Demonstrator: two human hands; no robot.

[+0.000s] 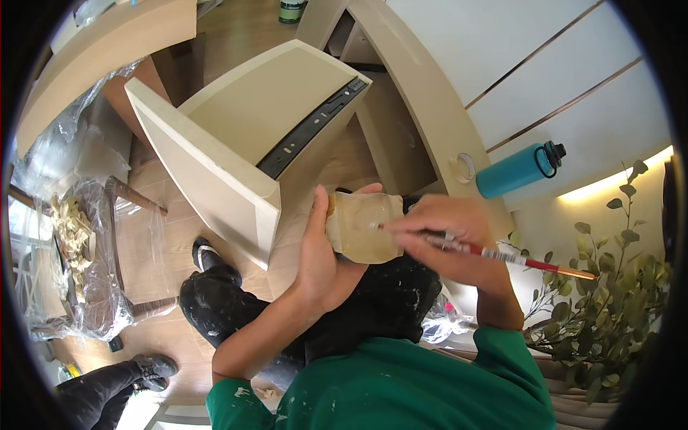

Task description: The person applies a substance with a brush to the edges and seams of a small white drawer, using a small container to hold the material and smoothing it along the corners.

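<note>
Left hand (pixel 319 258) grips one paint-smeared container (pixel 362 226), right hand (pixel 441 229) pinches one red-handled brush (pixel 516 258) beside one drawer (pixel 244 136)

Down on the wooden floor (pixel 161 236), warm brown planks run under everything. A cream drawer (pixel 236 136) rests on the floor, tipped, its black slide rail (pixel 312 127) facing up along one side. Over to the left, a wooden chair (pixel 125 215) wrapped in clear plastic sheeting (pixel 86 272) stands on the planks, pale scraps heaped inside the wrap. At lower left, a dark shoe (pixel 154 367) is planted on the floor, and a black shoe with a white edge (pixel 203 252) sits just beside the drawer's front panel. Far right, a teal water bottle (pixel 517 169) lies on its side on the pale counter (pixel 588 107), with a leafy green plant (pixel 609 287) near it.
</note>
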